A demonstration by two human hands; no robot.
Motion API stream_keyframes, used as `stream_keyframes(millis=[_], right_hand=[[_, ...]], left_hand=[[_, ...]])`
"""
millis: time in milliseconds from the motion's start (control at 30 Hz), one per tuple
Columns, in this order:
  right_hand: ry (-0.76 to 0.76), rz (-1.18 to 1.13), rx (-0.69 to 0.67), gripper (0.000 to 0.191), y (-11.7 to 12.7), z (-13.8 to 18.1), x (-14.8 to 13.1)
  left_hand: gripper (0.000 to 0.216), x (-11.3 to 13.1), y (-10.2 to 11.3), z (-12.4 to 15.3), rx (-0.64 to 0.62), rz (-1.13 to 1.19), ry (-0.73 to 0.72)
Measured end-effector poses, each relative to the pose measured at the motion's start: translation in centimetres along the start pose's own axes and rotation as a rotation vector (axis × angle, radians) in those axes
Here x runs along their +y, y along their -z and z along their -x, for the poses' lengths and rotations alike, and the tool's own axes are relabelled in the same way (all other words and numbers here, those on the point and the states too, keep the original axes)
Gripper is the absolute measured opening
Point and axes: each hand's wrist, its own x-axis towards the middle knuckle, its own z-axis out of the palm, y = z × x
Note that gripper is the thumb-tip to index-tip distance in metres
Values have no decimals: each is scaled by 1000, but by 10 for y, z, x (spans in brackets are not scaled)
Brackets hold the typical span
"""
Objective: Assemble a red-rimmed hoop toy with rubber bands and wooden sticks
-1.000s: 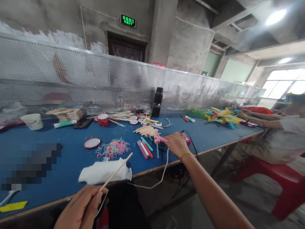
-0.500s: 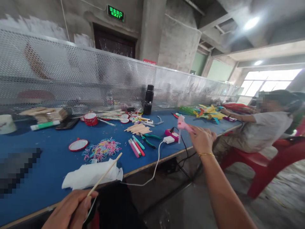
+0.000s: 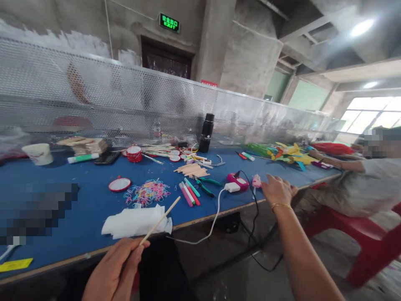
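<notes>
My left hand (image 3: 114,267) is closed in a pinch on a thin wooden stick (image 3: 161,219), which slants up and away over the table's front edge. At the table edge on the right, my right hand (image 3: 277,190) is at a pink glue gun (image 3: 256,181) with a clear glue stick poking out of its back end. Its fingers look closed round the handle, though the back of the hand hides most of the grip. Just left of the glue gun lie a magenta power strip (image 3: 240,182) and a white plug (image 3: 232,187).
On the blue table (image 3: 90,205) are a white wrap (image 3: 134,221), tangled small coloured bands (image 3: 148,192), markers (image 3: 190,193), pliers (image 3: 205,187), wooden sticks (image 3: 191,169) and a black bottle (image 3: 206,133). A white cable (image 3: 216,221) hangs over the edge. A seated person (image 3: 372,179) works at right.
My right hand has lowered the pink glue gun from above the table edge down beside the power strip. The left hand still holds the stick. The view has turned left.
</notes>
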Motion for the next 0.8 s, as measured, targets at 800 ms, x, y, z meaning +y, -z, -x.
stream_keyframes(millis=[800], right_hand=[[229, -975, -285, 30, 3, 33, -156]], left_hand=[[37, 3, -1, 6, -70, 144, 284]])
